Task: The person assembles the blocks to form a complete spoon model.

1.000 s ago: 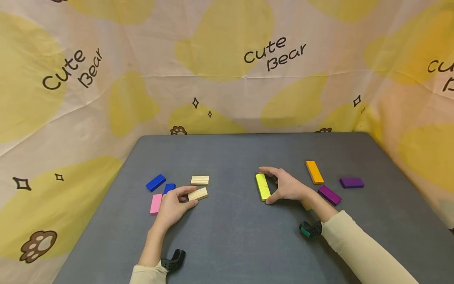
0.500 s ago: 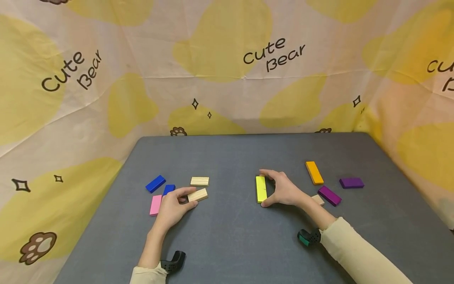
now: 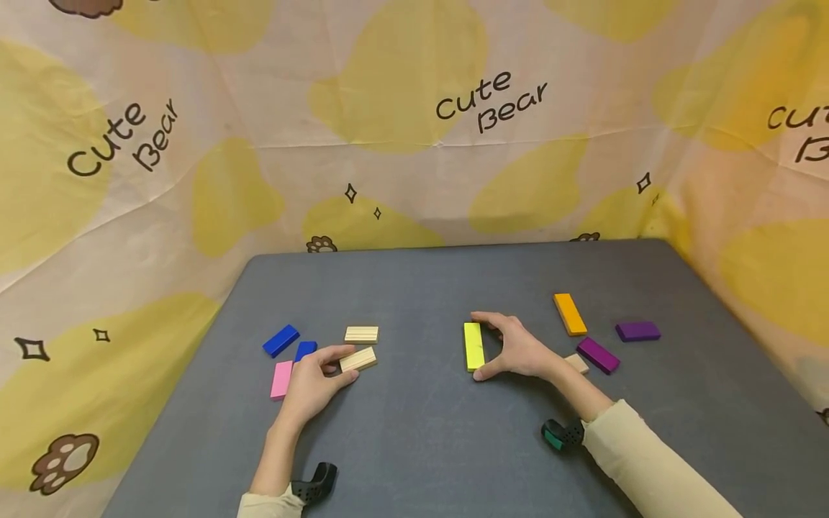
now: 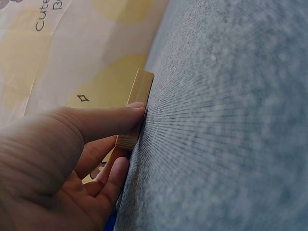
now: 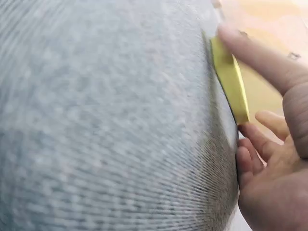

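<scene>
In the middle left of the frame, the thumb and fingers of my left hand (image 3: 314,386) pinch a pale wooden block (image 3: 359,359), which sits slightly askew just below a second pale block (image 3: 361,334). In the middle right, my right hand (image 3: 521,349) spans a yellow block (image 3: 474,347) lengthwise, thumb at its near end and a fingertip at its far end. Both blocks are low over the grey table (image 3: 414,446); I cannot tell whether either is fully resting on it.

The yellow one worries me more: held only at its two short ends, it could pivot or slip if my thumb and finger press off line. On the left, a small push up the frame could make my pale block knock its neighbour out of place. My left knuckles are right beside a pink block (image 3: 281,379) and a partly hidden blue block (image 3: 306,350), so drawing that hand back carelessly could sweep them. My right forearm partly covers another pale block (image 3: 577,364), with a purple block (image 3: 599,355) near it; lowering that arm or swinging it rightward could drag either one unnoticed.
</scene>
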Demonstrator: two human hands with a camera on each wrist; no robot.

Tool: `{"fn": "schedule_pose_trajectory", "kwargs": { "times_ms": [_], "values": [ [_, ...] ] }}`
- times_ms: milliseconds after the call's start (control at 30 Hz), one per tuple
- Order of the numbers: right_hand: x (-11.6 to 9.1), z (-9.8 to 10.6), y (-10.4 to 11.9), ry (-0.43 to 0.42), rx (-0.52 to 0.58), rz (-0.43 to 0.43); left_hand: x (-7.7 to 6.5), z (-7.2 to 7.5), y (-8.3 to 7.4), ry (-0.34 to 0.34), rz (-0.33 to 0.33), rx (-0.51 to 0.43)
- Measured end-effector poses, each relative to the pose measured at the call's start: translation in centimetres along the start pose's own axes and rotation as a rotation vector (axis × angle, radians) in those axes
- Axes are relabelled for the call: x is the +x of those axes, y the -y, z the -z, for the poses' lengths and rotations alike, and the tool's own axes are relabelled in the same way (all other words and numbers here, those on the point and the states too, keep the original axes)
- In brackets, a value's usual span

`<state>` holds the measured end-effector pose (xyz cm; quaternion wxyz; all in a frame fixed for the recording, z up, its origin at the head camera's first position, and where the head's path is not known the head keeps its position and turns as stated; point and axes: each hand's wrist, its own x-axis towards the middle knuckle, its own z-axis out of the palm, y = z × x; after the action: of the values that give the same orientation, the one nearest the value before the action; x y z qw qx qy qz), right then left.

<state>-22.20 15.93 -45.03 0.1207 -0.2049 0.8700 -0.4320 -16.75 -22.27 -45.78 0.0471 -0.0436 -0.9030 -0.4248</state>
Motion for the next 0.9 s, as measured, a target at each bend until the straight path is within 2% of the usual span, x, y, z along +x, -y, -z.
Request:
{"fn": "schedule_pose_trajectory", "kwargs": {
  "times_ms": [100, 200, 300, 500, 700, 900],
  "values": [
    [-0.5, 0.2, -0.3, -0.046, 0.116, -0.034, 0.0, 0.0, 0.0, -0.001, 0.004, 0.001],
    [-1.4, 0.1, -0.4, -0.145, 0.249, -0.084, -0.1, -0.1, 0.1, -0.003, 0.006, 0.005],
    [-2.1, -0.3, -0.3, -0.222, 0.317, -0.117, -0.1, -0.1, 0.1, -0.002, 0.01, 0.013],
    [-2.3, -1.3, -0.6, -0.268, 0.261, -0.079, 0.0, -0.1, 0.1, -0.01, 0.009, 0.004],
    [-2.2, -1.8, -0.6, -0.25, 0.17, -0.052, 0.1, -0.1, 0.1, 0.0, 0.017, 0.002],
    [-2.2, -2.1, -0.5, -0.235, 0.16, -0.044, 0.0, -0.1, 0.2, 0.001, 0.012, 0.005]
  ]
}}
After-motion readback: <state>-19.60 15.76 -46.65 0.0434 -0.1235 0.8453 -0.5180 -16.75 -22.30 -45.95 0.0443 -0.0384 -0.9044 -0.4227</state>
